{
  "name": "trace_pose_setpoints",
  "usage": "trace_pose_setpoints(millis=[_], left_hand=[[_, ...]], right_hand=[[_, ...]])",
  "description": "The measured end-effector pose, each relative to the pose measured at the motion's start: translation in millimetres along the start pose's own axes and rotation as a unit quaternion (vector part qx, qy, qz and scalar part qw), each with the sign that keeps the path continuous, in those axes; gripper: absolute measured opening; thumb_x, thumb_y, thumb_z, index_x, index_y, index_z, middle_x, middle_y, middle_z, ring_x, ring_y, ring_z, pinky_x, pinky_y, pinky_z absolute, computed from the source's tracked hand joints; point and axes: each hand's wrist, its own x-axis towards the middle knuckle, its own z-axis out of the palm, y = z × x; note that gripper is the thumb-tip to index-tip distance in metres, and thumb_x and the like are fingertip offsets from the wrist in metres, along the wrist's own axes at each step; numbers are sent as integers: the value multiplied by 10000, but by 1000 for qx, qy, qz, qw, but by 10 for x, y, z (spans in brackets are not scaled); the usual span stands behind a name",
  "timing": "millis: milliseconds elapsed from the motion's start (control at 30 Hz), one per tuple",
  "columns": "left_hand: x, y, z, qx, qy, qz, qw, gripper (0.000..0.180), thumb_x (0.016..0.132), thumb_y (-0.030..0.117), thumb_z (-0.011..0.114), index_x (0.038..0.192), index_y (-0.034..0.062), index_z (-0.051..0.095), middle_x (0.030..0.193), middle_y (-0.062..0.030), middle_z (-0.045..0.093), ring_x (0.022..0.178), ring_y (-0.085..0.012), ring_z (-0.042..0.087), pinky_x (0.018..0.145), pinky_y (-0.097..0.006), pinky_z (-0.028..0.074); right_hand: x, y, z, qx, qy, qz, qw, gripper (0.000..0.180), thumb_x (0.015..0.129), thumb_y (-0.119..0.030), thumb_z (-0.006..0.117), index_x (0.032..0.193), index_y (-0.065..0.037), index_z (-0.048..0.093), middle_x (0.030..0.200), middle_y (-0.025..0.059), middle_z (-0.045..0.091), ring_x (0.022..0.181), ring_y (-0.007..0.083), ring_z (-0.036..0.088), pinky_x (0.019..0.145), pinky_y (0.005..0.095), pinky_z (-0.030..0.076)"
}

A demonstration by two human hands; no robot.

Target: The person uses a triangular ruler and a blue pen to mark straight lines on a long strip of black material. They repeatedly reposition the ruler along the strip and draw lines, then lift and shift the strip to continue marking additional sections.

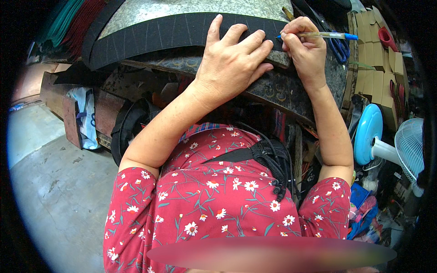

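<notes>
A long black strip [161,34], marked with thin pale cross lines, lies along the front of a speckled stone slab on the work table. My left hand [234,57] rests flat on the strip with its fingers spread. Just right of it, my right hand [306,52] is closed round a pen [334,35] with a clear barrel and blue end cap. The pen lies nearly level, its blue tip by the strip near my left fingertips. Part of the strip under my left hand is hidden.
Blue-handled scissors [339,50] lie right of my right hand. Stacked tan cardboard pieces [371,50] and a red ring-shaped object [387,38] are farther right. A blue and white fan [368,134] stands at my right. Teal and dark red bundles [68,22] sit at the far left.
</notes>
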Motion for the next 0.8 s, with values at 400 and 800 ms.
trace_pose_setpoints(millis=[400,800], left_hand=[[4,-5,-49,9,-33,-17,999,411,885,373,746,1270,237,695,1314,33,662,1194,-235,591,1155,-587,313],[38,-89,-49,-1,6,5,1000,245,881,266,719,1120,224,751,1169,60,686,1073,-178,627,1152,-636,305]], right_hand=[[140,-103,-156,224,49,-12,973,77,965,3,629,1010,-60,620,988,123,703,718,135,654,595,248,519],[388,-530,-396,-485,7,-62,872,198,1001,-139,618,1156,-99,734,1018,99,736,882,225,728,795,334,554]])
